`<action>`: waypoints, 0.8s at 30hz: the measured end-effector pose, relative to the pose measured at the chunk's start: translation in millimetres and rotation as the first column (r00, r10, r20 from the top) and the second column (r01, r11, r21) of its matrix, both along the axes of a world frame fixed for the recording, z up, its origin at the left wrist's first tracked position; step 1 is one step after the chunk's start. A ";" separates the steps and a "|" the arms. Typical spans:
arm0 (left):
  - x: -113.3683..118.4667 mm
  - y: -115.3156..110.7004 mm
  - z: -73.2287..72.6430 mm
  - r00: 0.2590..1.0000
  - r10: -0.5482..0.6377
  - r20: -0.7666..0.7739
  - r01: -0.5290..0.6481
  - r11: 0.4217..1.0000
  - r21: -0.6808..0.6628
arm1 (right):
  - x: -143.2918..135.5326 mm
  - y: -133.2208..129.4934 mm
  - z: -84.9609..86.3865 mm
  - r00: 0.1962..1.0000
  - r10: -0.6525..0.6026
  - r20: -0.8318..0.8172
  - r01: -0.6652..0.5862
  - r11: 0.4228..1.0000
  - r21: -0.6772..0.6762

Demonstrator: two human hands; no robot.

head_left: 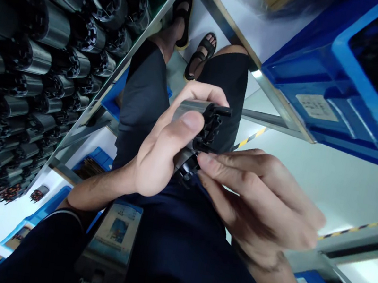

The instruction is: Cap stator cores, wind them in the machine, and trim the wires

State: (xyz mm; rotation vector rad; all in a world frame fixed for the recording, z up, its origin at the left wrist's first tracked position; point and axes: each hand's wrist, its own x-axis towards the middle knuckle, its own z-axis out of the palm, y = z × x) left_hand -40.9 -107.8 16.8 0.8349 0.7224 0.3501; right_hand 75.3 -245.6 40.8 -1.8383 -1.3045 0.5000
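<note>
A metal cylinder with black plastic end parts [209,125] is held above my lap. My left hand [170,143] wraps round its metal side, with the thumb on top. Fingertips of my right hand [253,190] are pinched together at the lower edge of the black end, touching it or very close to it. Whatever small thing may lie between those fingertips is hidden. The right hand is partly blurred.
Rows of similar metal cylinders [44,61] fill the rack at left. A large blue bin [310,103] with a white label stands at upper right. Lower left, a blue tray [98,158] and a single loose part [39,193] sit near a white surface.
</note>
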 end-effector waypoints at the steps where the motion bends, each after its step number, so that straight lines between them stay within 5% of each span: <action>1: -1.9 2.8 -2.4 0.999 -0.048 0.023 0.049 0.999 -0.010 | 1.1 0.5 3.8 1.000 -0.010 0.024 0.010 1.000 0.005; 8: -10.1 3.3 -25.3 0.994 -0.102 0.035 0.098 0.990 0.103 | 8.8 2.9 -1.7 0.996 0.077 -0.046 -0.079 0.997 -0.024; 11: -10.8 3.7 -23.6 0.994 -0.109 -0.005 0.109 0.994 0.021 | 7.6 -0.5 -5.6 0.995 0.073 -0.062 -0.069 0.996 0.058; 16: -8.8 1.5 -16.8 0.995 -0.101 -0.023 0.102 0.994 0.046 | 10.0 -3.2 7.0 0.995 0.095 -0.035 -0.098 0.991 -0.094; 20: 2.4 -1.6 -7.2 0.996 0.075 -0.050 -0.082 0.982 -0.167 | 10.9 0.6 -1.2 0.995 0.092 0.045 -0.090 0.995 -0.044; 24: 12.2 1.6 3.7 0.962 0.256 -0.099 -0.274 0.910 -0.311 | 3.5 3.2 -37.6 0.985 0.169 0.041 -0.173 0.974 0.148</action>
